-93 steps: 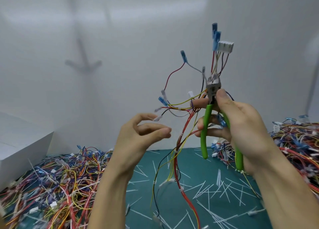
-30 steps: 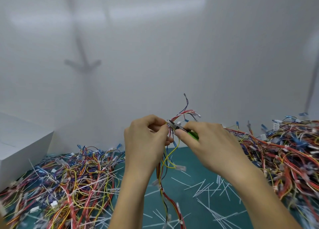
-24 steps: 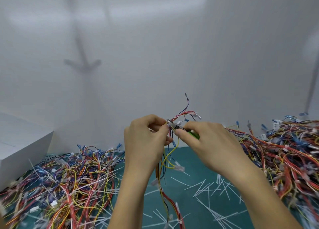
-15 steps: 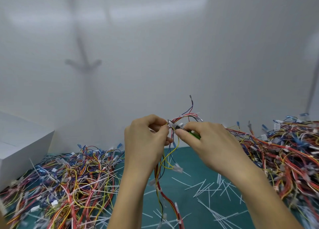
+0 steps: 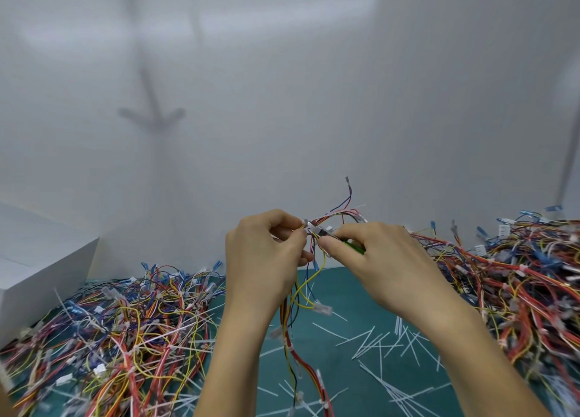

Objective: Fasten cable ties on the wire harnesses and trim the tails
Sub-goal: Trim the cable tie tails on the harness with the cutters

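Both hands are held up close together above the teal worktop (image 5: 342, 286). Left hand (image 5: 263, 259) pinches a thin wire harness (image 5: 290, 319) of red, yellow, black and blue leads near its upper end, thumb and fingers curled onto the bundle. Right hand (image 5: 379, 259) is wrapped round small green-handled metal side cutters (image 5: 354, 246), whose nose points at the spot under the left fingertips. Whether the blades are closed I cannot tell, as the tip is small and partly hidden. A white plastic cable tie (image 5: 313, 225) seems to sit on the bundle just there.

The wire harness hangs slack from the grip, its lower length trailing down to the worktop between the forearms. Short branches with terminals stick up behind the hands. It looks very light and floppy, with no stiffness of its own. It is best held right beside the tie, as it is now, so the bundle cannot swing away from the blades. The insulation is probably soft and easily nicked, so the cut should take only the stiffer nylon tail, close to the tie's head.

A left heap (image 5: 125, 338) of similar coloured harnesses and a right heap (image 5: 518, 278) flank the hands. Clipped white tie tails (image 5: 379, 343) litter the worktop, and a white box (image 5: 40, 275) stands at the far left.
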{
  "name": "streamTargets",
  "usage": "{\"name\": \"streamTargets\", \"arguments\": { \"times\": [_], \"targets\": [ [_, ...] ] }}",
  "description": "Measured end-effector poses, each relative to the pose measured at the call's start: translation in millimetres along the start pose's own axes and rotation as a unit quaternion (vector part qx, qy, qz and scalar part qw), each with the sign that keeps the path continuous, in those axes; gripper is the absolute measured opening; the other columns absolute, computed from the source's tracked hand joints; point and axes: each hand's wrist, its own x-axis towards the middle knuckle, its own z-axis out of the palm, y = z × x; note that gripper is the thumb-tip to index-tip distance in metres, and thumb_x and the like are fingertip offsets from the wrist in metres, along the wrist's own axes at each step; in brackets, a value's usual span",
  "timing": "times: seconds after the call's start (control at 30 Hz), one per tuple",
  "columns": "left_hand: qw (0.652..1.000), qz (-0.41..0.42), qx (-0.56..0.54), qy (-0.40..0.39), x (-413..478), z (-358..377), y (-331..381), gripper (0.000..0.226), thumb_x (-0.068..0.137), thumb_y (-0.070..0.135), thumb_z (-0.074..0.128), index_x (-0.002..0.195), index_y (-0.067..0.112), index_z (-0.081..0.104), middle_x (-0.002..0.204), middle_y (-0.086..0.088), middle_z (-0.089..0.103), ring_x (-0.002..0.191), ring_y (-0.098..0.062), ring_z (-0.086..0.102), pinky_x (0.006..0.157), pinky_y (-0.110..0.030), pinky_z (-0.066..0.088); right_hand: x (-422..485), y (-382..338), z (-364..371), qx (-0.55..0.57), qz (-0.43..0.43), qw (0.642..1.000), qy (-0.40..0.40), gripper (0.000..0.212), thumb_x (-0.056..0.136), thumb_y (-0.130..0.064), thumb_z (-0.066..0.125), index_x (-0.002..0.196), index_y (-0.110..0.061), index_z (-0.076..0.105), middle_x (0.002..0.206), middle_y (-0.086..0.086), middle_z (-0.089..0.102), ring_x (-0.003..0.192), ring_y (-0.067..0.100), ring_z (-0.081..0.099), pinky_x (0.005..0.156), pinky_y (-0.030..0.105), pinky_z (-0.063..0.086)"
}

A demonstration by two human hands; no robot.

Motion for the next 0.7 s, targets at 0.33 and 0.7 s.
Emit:
{"name": "streamTargets", "arguments": {
  "times": [0.33,0.7],
  "targets": [
    [1.0,-0.003,-0.009,-0.002,-0.6,-1.0,0.4,0.017,0.084,0.005,0.068,0.073,0.017,0.072,0.061,0.008,0.07,0.05,-0.009,0.07,0.057,-0.027,0.06,-0.7,-1.7,-1.9,0.003,0.003,1.0,-0.011,0.047,0.093,-0.062,0.045,0.063,-0.026,0.047,0.058,0.001,0.041,0.06,0.014,0.042,0.054,0.03,0.034],
    [1.0,-0.005,-0.005,-0.003,-1.0,-2.1,1.6,0.018,0.085,0.007,0.069,0.072,0.019,0.071,0.06,0.009,0.07,0.05,-0.008,0.069,0.06,-0.03,0.061,-0.6,-2.1,0.0,0.02,-0.004,1.0,-0.014,0.052,0.094,-0.059,0.048,0.053,-0.028,0.04,0.054,0.002,0.032,0.055,0.015,0.033,0.051,0.032,0.028]
  ]
}}
